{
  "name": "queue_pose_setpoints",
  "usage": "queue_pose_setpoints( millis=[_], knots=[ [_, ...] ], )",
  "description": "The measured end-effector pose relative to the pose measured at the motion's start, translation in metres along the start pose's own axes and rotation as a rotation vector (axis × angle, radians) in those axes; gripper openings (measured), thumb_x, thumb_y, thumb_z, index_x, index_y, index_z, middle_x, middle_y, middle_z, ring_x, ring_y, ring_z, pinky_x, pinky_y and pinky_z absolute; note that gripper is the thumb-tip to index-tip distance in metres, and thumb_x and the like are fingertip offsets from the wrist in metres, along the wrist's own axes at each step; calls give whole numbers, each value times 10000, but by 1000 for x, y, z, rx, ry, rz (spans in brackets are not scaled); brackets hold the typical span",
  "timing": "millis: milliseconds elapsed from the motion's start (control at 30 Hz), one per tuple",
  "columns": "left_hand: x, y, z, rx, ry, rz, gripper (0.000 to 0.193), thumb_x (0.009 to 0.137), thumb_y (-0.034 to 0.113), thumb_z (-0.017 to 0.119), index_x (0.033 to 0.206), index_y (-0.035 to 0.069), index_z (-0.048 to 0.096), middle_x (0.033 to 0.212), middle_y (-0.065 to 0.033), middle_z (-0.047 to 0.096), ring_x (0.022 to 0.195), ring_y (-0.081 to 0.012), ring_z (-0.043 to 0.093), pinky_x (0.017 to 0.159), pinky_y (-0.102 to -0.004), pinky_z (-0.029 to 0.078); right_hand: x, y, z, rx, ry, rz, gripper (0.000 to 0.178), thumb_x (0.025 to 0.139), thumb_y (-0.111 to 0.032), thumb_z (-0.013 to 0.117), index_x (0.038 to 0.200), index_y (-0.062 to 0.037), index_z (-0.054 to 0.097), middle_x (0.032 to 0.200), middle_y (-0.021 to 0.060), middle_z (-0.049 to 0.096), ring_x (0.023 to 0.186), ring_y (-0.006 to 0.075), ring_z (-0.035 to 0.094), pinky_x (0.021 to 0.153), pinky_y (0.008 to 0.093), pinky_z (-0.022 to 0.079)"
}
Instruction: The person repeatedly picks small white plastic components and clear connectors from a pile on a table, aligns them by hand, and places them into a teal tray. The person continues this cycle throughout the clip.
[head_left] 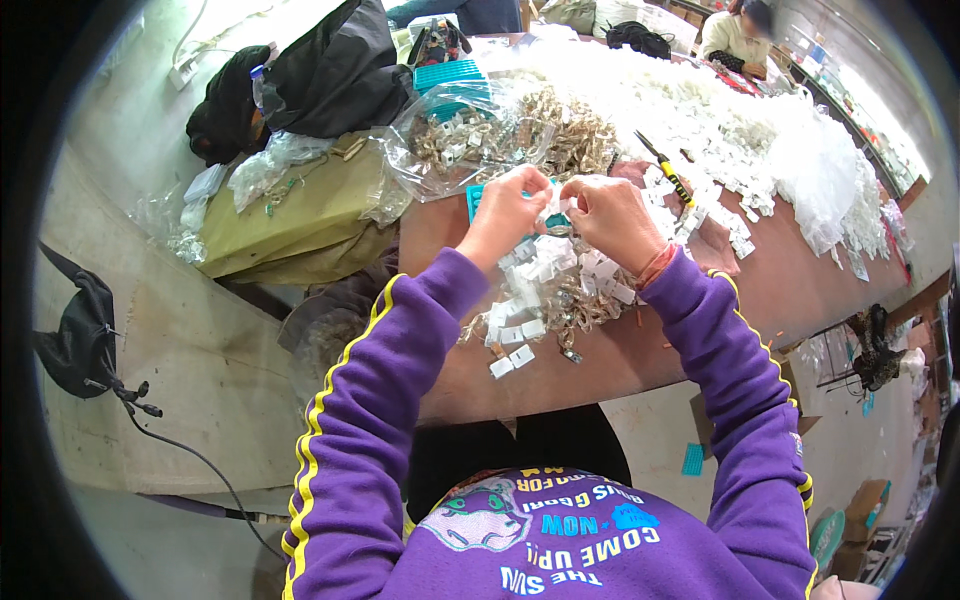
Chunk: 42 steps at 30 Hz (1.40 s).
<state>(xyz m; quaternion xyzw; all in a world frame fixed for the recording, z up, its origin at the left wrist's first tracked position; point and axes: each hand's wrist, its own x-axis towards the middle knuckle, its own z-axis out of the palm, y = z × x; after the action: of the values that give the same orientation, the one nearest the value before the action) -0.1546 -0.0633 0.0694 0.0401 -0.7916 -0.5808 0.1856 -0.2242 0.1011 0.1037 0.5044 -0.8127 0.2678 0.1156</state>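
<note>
Over the brown table (455, 385), my left hand (507, 213) and my right hand (613, 218) meet with fingertips pinched. Between them is a small white plastic piece (556, 206), partly hidden by the fingers and washed out by glare. Both hands are closed on it. Below lies a loose heap of small white plastic pieces (545, 265), mixed with tan and metallic bits. Several white pieces (512, 358) have spread toward the table's near edge. Behind my left hand shows part of a teal tray (474, 203).
A yellow-and-black hand tool (673, 178) lies right of my right hand. Beyond are a clear bag (405, 150) of parts, stacked teal trays (450, 75) and a large white heap (690, 110). Another person (735, 42) sits at the far right. Brown sacking (300, 215) stands left.
</note>
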Motion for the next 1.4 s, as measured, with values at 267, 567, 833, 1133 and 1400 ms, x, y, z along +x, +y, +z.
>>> queue_pose_setpoints(
  millis=[267, 567, 833, 1133, 1400],
  knots=[
    [-4, -3, 0, 54, 86, -39, 265, 862, 160, 687, 1057, -3, 614, 906, -88, 663, 659, -134, 651, 588, -262, 512, -1, -3, 9, -31, 65, -46, 126, 785, -77, 603, 887, -46, 670, 721, 198, 643, 718, 360, 653, 666, 445, 504],
    [-8, 3, 0, 353, 245, 308, 183, 814, 96, 674, 987, 37, 680, 942, -106, 668, 767, -191, 674, 692, -316, 524, 12, 23, 4, 644, -127, 362, 171, 772, -107, 730, 893, 11, 701, 758, 52, 687, 659, 94, 643, 622, 239, 514],
    [-6, -3, -11, -656, 47, -231, 263, 891, 11, 616, 1130, -86, 562, 1038, -141, 632, 910, -241, 665, 828, -272, 569, 2, 10, 6, 158, 62, 160, 149, 810, -122, 694, 936, -45, 679, 757, 74, 669, 649, 158, 637, 631, 281, 494],
    [2, -16, -15, -1216, 68, -490, 181, 858, -48, 625, 1014, -99, 548, 1018, -194, 600, 916, -280, 654, 754, -248, 603, 0, -2, 8, -447, 229, -445, 245, 747, -51, 599, 991, -32, 607, 903, 112, 615, 936, 270, 614, 919, 372, 453],
    [-15, -10, -14, -527, 38, -130, 324, 850, 64, 691, 1108, -32, 522, 1004, -131, 640, 916, -207, 662, 830, -276, 540, 2, 1, 8, -327, 250, -505, 209, 766, -50, 600, 973, -59, 630, 917, 107, 636, 941, 262, 631, 929, 380, 461]
  ],
)
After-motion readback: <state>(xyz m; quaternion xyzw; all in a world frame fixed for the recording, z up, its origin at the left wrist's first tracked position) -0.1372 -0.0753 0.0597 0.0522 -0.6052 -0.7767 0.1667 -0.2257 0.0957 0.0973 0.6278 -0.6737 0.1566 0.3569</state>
